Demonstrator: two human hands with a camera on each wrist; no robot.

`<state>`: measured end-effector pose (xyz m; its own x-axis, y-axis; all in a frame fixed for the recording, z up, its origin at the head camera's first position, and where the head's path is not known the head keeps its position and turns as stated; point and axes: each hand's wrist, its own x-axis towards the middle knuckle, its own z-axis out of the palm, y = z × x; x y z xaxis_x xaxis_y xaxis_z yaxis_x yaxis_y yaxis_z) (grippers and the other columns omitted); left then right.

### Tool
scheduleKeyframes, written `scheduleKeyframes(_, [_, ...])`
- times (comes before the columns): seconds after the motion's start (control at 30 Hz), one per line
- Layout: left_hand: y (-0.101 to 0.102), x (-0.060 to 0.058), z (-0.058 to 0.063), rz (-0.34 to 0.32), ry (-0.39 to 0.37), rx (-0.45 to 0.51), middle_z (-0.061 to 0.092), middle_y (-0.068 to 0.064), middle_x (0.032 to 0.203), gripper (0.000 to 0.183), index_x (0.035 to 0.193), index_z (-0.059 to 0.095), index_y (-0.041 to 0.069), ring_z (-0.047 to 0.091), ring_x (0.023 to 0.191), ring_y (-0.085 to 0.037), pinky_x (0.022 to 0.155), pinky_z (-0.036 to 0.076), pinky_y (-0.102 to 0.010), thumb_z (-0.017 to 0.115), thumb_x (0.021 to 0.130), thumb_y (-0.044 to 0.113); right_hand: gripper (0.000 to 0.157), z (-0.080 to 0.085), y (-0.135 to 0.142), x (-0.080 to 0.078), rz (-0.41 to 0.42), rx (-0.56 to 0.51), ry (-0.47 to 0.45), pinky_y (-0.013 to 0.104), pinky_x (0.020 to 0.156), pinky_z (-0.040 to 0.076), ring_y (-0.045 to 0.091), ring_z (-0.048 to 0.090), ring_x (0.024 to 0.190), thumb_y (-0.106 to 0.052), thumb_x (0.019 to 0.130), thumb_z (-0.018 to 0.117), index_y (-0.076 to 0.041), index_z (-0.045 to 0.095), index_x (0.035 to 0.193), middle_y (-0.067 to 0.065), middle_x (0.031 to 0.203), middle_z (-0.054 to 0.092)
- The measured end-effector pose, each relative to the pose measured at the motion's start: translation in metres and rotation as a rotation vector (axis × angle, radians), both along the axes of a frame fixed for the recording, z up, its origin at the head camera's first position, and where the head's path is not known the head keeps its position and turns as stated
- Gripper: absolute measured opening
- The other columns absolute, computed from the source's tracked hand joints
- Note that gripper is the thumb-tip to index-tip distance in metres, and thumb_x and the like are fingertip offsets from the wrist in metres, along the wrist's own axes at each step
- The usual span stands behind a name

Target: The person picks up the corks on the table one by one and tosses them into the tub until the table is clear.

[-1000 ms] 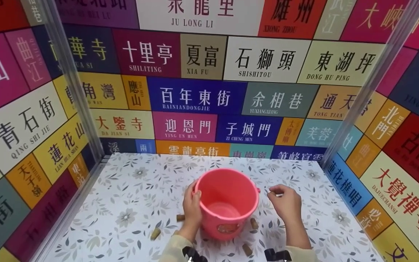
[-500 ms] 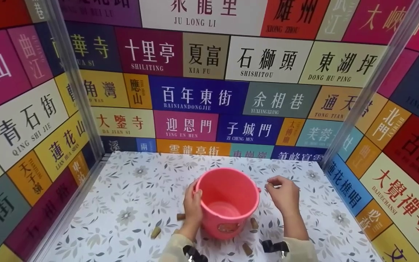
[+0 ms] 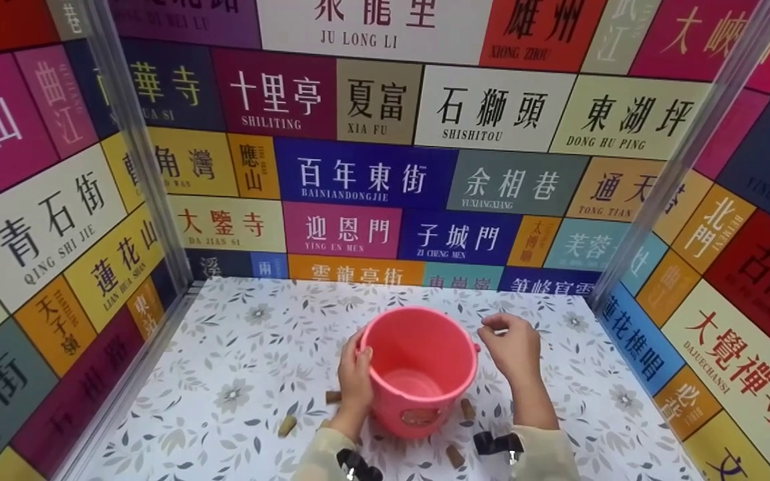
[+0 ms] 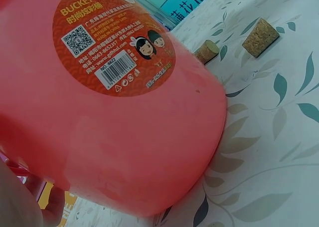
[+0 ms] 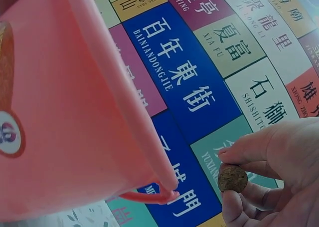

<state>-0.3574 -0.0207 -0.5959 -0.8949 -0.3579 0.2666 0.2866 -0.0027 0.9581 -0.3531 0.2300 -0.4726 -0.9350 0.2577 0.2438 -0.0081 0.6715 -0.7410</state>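
Observation:
A pink plastic bucket (image 3: 425, 354) stands on the patterned tabletop, tipped slightly in the head view. My left hand (image 3: 354, 381) grips its left side, thumb near the rim; fingertips (image 4: 54, 207) show along the wall in the left wrist view. Just right of the rim is my right hand (image 3: 515, 344), apart from the bucket. Between thumb and fingers it pinches a small cork (image 5: 233, 178), seen end-on in the right wrist view. More corks lie about the bucket's base: one cork (image 3: 287, 426) front left, another cork (image 3: 467, 409) close on the right, and a cork (image 3: 454, 457) nearer me.
Another cork (image 3: 334, 396) lies beside my left wrist, partly hidden. The white leaf-patterned tabletop (image 3: 224, 347) is walled by colourful panels with place names (image 3: 365, 177). Clear corner posts (image 3: 151, 200) stand at left and right. The bucket's handle (image 5: 149, 194) hangs near the rim.
My right hand has moved up and left, nearer the bucket's rim, with the cork held. My left hand and the bucket have stayed nearly where they were.

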Motion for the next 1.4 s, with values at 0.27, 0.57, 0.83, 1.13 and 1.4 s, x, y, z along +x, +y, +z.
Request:
scheduleKeyframes(0.27, [-0.001, 0.000, 0.002, -0.006, -0.024, -0.005, 0.063, -0.018, 0.146, 0.043, 0.147, 0.061, 0.005, 0.060, 0.136, -0.036, 0.119, 0.047, -0.054, 0.052, 0.104, 0.009, 0.021, 0.002, -0.011, -0.006, 0.014, -0.010, 0.034, 0.042, 0.084, 0.062, 0.030, 0.077, 0.095, -0.018, 0.089, 0.075, -0.006, 0.081, 0.106, 0.016, 0.106, 0.080])
scheduleKeyframes(0.57, [0.000, 0.001, 0.004, -0.002, -0.010, -0.015, 0.064, -0.019, 0.145, 0.043, 0.146, 0.061, 0.005, 0.060, 0.135, -0.036, 0.118, 0.047, -0.054, 0.052, 0.104, 0.008, 0.020, 0.004, -0.021, -0.008, 0.023, -0.011, 0.022, 0.041, 0.082, 0.061, 0.030, 0.077, 0.094, -0.018, 0.090, 0.074, -0.007, 0.081, 0.105, 0.015, 0.106, 0.080])
scheduleKeyframes(0.83, [0.001, 0.002, 0.005, -0.024, -0.043, -0.004, 0.063, -0.015, 0.146, 0.043, 0.147, 0.061, 0.008, 0.060, 0.137, -0.032, 0.120, 0.047, -0.051, 0.050, 0.106, 0.011, 0.018, 0.005, -0.035, -0.009, 0.030, -0.001, 0.006, 0.047, 0.087, 0.062, 0.031, 0.077, 0.098, -0.016, 0.090, 0.076, -0.008, 0.081, 0.105, 0.014, 0.105, 0.080])
scheduleKeyframes(1.13, [-0.002, 0.001, 0.005, -0.027, -0.044, 0.013, 0.063, -0.014, 0.148, 0.042, 0.147, 0.061, 0.010, 0.060, 0.138, -0.033, 0.120, 0.046, -0.052, 0.052, 0.106, 0.012, 0.016, 0.007, -0.054, -0.012, 0.090, -0.026, 0.035, 0.041, 0.079, 0.063, 0.028, 0.076, 0.091, -0.014, 0.089, 0.078, -0.006, 0.081, 0.102, 0.011, 0.098, 0.079])
scheduleKeyframes(1.4, [-0.002, 0.002, 0.004, -0.006, -0.021, 0.013, 0.063, -0.017, 0.146, 0.042, 0.146, 0.062, 0.007, 0.060, 0.137, -0.035, 0.120, 0.046, -0.053, 0.052, 0.105, 0.009, 0.012, 0.003, -0.066, -0.013, 0.103, 0.006, 0.046, 0.043, 0.081, 0.063, 0.028, 0.076, 0.092, -0.012, 0.087, 0.081, -0.006, 0.081, 0.099, 0.011, 0.095, 0.079])
